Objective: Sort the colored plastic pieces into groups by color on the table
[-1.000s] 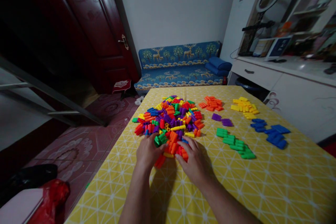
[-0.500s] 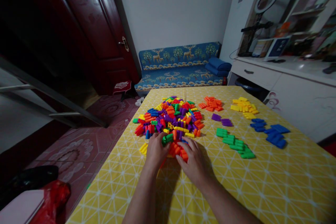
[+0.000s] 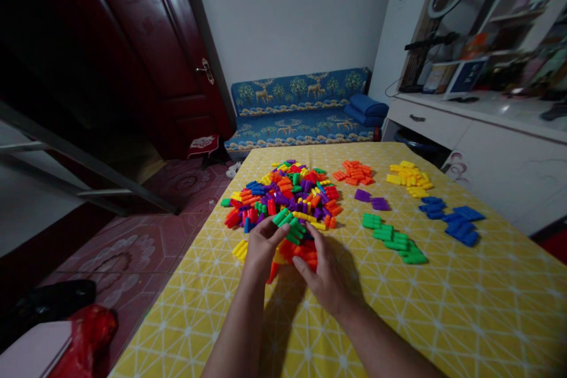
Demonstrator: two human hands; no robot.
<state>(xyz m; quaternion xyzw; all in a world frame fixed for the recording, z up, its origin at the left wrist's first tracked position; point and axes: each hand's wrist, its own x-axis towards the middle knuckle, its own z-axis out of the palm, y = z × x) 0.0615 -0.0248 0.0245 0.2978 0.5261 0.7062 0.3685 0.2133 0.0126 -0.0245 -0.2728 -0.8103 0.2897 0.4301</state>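
Green blocks [image 3: 295,231] in hand: bright green pieces with rounded, parallel ridges, held just above the table [image 3: 390,319] at the near side of the mixed pile [image 3: 287,189]. The left hand [image 3: 260,242] is nearly closed, thumb and fingers pinching the green blocks at their left side. The right hand [image 3: 326,274] is half open and curved, thumb apart from fingers, its fingertips beside the blocks' right end; whether it grips them cannot be told. Orange blocks [image 3: 305,254] lie between the 2 hands. The table's left edge slants close past the pile; its far edge faces the sofa [image 3: 301,106]. Bare cloth opens widely right of the right hand, and a narrower strip separates the pile from the green group [image 3: 394,238].
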